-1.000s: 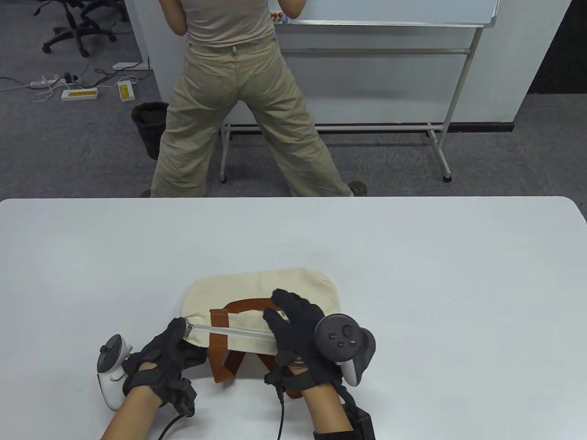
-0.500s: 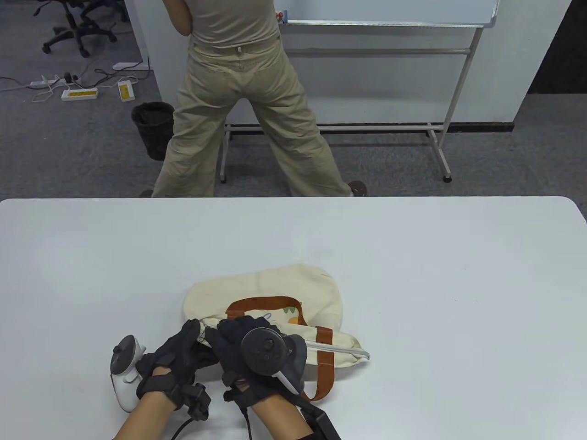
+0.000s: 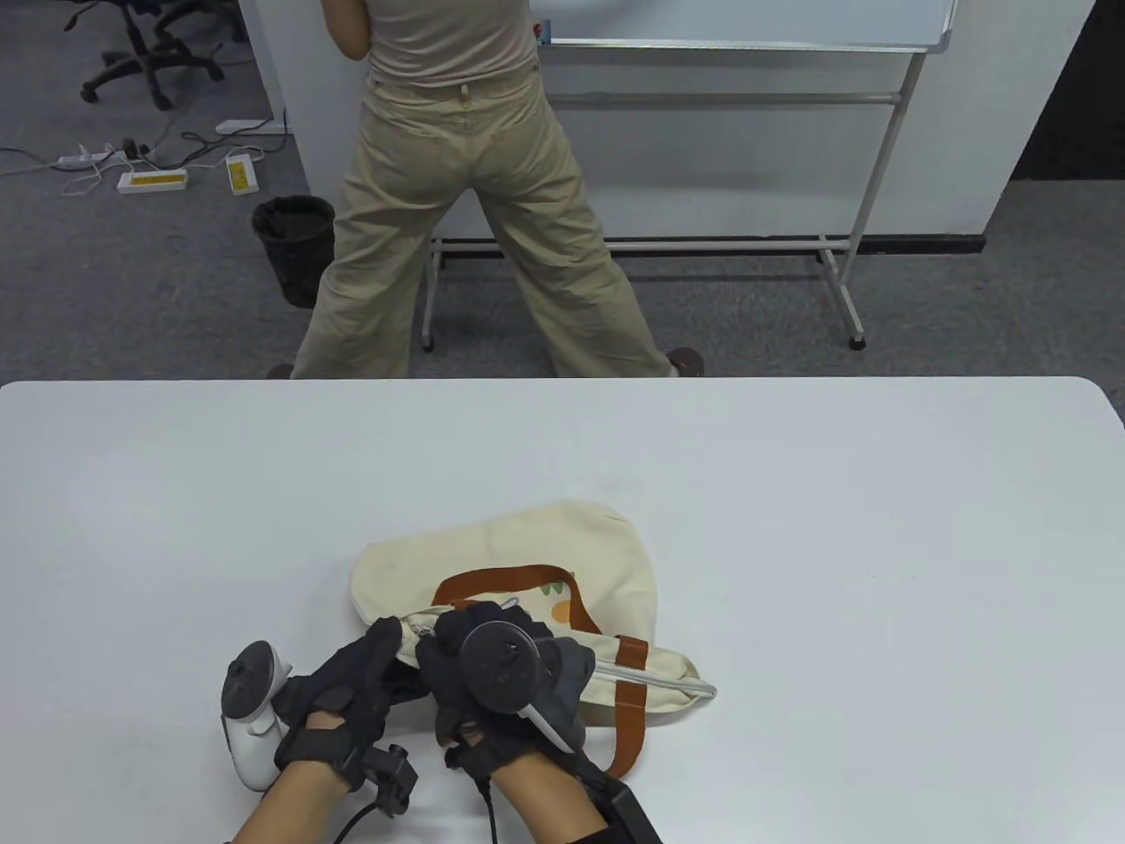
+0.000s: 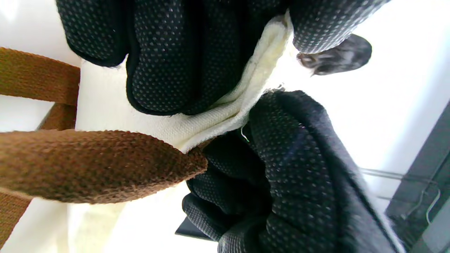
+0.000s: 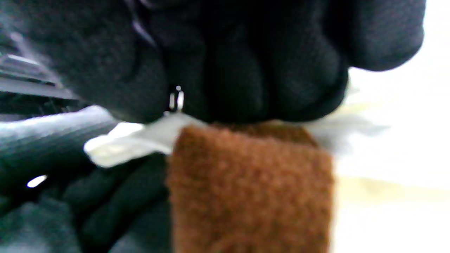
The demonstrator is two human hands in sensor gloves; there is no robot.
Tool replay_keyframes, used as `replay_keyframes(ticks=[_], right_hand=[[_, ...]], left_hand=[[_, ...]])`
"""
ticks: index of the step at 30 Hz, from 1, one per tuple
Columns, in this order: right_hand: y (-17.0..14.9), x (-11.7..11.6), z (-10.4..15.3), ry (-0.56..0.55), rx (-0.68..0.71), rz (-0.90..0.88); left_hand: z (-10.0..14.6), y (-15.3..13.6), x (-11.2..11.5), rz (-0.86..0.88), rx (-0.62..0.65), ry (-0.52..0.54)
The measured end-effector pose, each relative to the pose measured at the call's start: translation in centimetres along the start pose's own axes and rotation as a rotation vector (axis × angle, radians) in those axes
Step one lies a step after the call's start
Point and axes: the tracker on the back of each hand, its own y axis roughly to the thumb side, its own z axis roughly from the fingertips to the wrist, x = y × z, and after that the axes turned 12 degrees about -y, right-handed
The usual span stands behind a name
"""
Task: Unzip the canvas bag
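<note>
- Canvas bag (image 3: 527, 549) lies flat on the white table (image 3: 791, 492), near its front edge, zipper (image 3: 655, 680) side toward the person; brown strap (image 3: 626, 703) loops over it.
- Left hand (image 3: 347, 694) pinches the bag's left corner; left wrist view shows cream fabric clamped between gloved fingers (image 4: 165, 70).
- Right hand (image 3: 492, 681) is clenched at the zipper's left end, touching the left hand. A small metal ring (image 5: 175, 99), probably the pull, sits at its fingers; actual grasp on it cannot be confirmed (view blurred).
- Risk: thick gloves may slip off a small pull.
- Risk: slack canvas could bunch and jam the slider if the left-hand anchor loosens.
- Risk: strap crossing the zipper line may snag.
- No legible writing or brand; only a small printed motif (image 3: 554, 591).
</note>
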Motion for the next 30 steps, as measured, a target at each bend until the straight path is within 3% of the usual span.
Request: replay_keyframes(ticks=[11, 30], right_hand=[[-3.2, 1.4, 0.2, 0.003, -0.043, 0.064], [-9.4, 3.2, 0.0, 0.015, -0.135, 0.284]], left_hand=[[0.4, 0.6, -0.5, -0.105, 0.035, 0.002], [0.7, 0.2, -3.1, -0.094, 0.027, 0.138]])
